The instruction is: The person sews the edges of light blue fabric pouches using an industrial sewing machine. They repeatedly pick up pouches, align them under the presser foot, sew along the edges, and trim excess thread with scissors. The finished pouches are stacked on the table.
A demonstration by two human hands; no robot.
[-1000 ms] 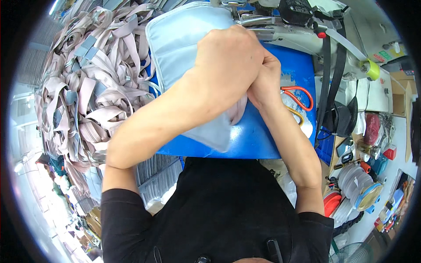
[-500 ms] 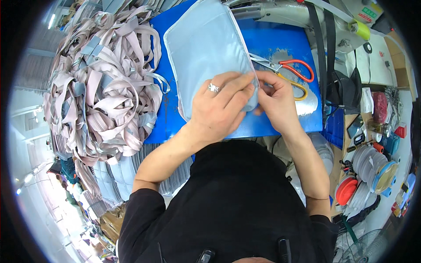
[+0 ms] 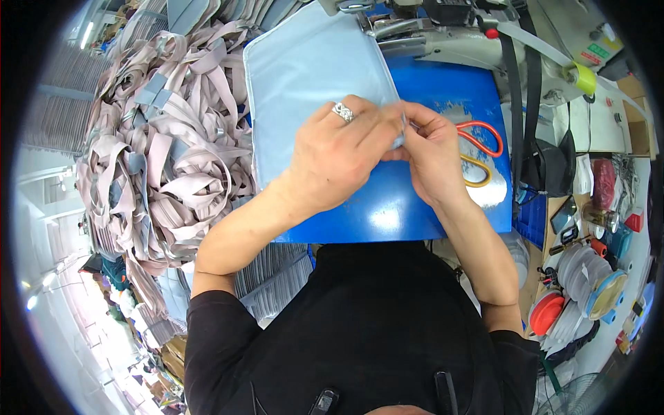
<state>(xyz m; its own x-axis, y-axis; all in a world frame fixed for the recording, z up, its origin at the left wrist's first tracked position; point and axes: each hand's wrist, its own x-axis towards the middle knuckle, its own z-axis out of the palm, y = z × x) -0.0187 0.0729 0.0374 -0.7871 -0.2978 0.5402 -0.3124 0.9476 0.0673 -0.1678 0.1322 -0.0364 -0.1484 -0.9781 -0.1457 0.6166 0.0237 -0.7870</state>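
Note:
A light blue quilted fabric panel (image 3: 311, 66) with pale edging lies on the blue work surface, its far end reaching toward the metal parts of a sewing machine (image 3: 356, 8). My left hand (image 3: 349, 149), with a silver ring, presses over the panel's near part, its fingers closed on the right-hand edge near the corner. Right beside it, my right hand (image 3: 429, 149) pinches the same edge between thumb and fingers. Both fingertips meet there and hide most of the gripped bit. Scissors with one red and one yellow handle (image 3: 477, 173) lie behind my right hand, which covers their blades.
A big tangled heap of pinkish-grey strips (image 3: 166, 159) fills the left side. Stacked grey-blue panels (image 3: 273, 283) sit below the table's near edge. Black straps (image 3: 531, 90) hang at the right, beyond which spools and reels (image 3: 584, 266) crowd a shelf.
The view has shifted, showing more of the machine at the top. Both hands have drawn closer together, and the panel's near right corner is now bunched between my fingers.

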